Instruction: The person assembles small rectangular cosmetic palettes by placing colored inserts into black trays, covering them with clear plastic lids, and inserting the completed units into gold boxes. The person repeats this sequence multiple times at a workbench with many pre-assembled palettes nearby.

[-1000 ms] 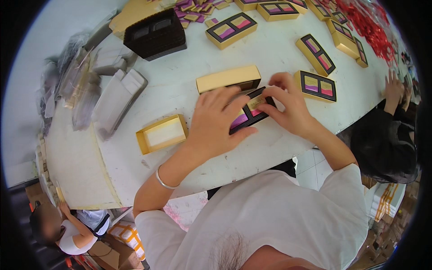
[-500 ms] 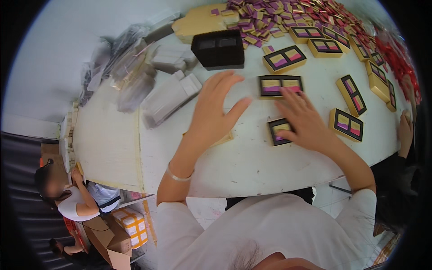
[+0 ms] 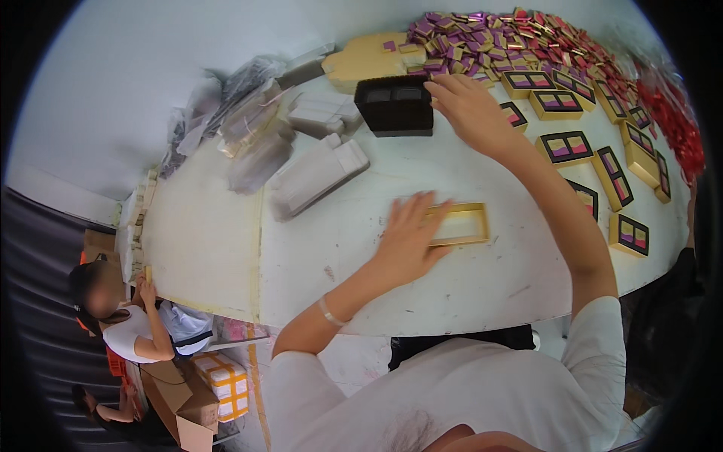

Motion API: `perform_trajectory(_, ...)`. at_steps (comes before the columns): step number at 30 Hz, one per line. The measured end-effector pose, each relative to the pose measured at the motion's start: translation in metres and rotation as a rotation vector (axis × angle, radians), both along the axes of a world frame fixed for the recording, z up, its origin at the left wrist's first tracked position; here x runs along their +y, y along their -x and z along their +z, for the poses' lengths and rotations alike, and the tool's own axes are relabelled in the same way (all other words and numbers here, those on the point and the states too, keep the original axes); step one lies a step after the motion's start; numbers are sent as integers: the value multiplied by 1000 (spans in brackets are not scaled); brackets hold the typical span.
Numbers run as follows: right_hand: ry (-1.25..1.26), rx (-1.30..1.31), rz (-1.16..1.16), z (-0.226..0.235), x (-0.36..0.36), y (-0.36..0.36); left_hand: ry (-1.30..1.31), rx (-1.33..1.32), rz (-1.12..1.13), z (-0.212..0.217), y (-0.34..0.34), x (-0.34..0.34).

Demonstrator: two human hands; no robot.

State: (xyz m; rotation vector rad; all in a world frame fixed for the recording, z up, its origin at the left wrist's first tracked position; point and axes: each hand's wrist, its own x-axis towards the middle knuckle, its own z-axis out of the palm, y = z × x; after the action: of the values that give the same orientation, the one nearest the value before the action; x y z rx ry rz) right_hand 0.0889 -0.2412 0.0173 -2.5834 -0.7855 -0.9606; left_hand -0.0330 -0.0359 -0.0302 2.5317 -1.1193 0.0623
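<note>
An empty gold box [image 3: 482,223], rectangular with an open top, lies on the white table. My left hand [image 3: 410,239] spans its left end, with thumb and index finger at opposite long sides; the other fingers stretch out beside it, slightly blurred. Farther off, a stack of black trays [image 3: 393,109] with two compartments each stands on the table. The fingertips of my right hand [image 3: 468,113] close on the right edge of the top tray. My right forearm partly covers some filled gold boxes [image 3: 565,148] with black inserts and purple, pink and gold pieces.
Several grey-white long packs [image 3: 320,177] lie left of the trays. Behind are a yellow board [image 3: 369,64] and a large heap of small purple, gold and red pieces [image 3: 482,45]. A seated person [image 3: 135,324] works at the table's far left, above an open carton [image 3: 181,399].
My right hand has left the two filled boxes and reached the black tray stack. Those boxes now sit farther right. My left hand has come down onto the gold box, which has shifted right.
</note>
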Motion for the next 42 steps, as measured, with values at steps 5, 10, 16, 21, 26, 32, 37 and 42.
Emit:
perform_trajectory(5,-73,44,-39,-15,25,-37,350,161,-107,-13,-6,-20)
perform_trajectory(10,-70,-96,20,-17,28,-35,374,145,-39,-18,-3,-8)
perform_trajectory(16,-145,-26,-3,-14,22,-26,414,70,-54,-27,-8,-12)
perform_trajectory(21,-388,108,86,-9,17,-19,414,85,-52,-24,-10,-12)
perform_trajectory(26,-650,-81,205,5,10,-22,422,153,-32,-19,-9,-12)
perform_trajectory(32,-1055,489,460,71,-24,77,244,-34,66,-13,-7,-4)
perform_trajectory(37,-1004,1223,70,18,-77,138,189,-89,48,-6,-11,1)
perform_trajectory(42,-1164,1533,68,-23,-66,139,275,109,23,-9,-13,1)
